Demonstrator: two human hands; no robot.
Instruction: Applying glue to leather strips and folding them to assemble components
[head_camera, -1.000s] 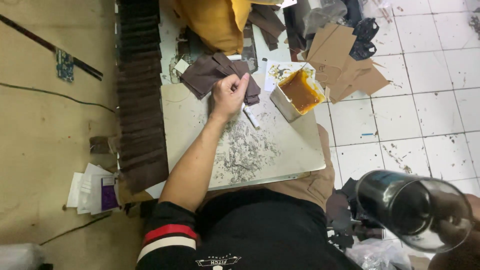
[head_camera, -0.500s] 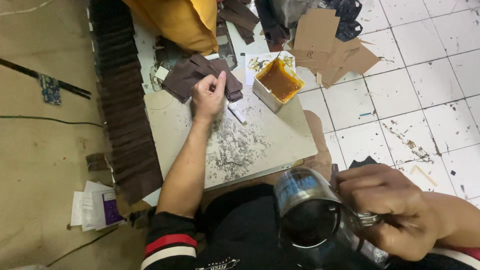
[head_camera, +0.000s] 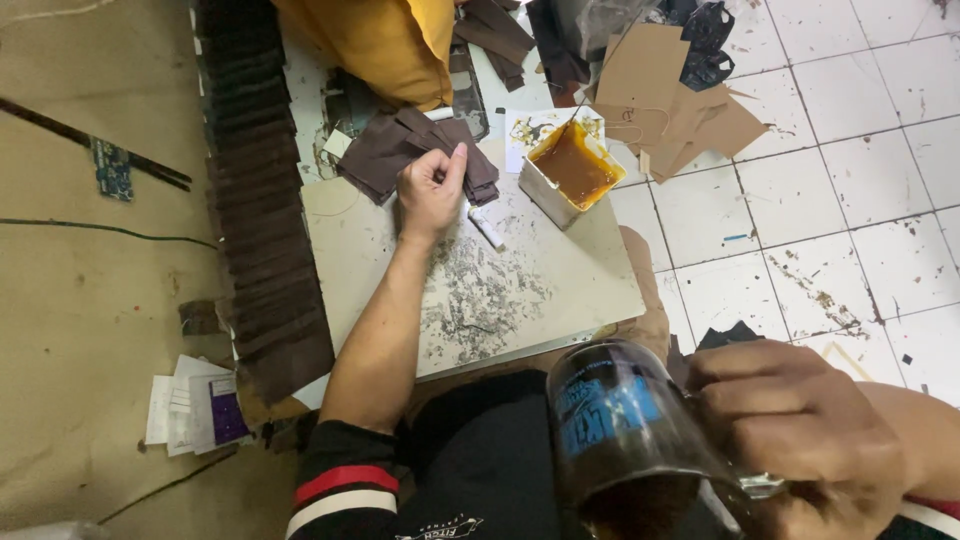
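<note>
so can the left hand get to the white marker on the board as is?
Probably yes. The left hand rests on the brown leather pieces, and the white marker lies uncovered on the work board just beside it.

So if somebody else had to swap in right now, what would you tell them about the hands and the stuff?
Left hand: loosely closed, resting on the brown cut pieces at the far edge of the work board; whether it grips one is unclear.
Right hand: holds a glass mug by its handle, close to the camera.
Open tin of amber glue stands on the board, a small white tube beside the left hand.
A long row of brown pieces lies left of the board.
</note>
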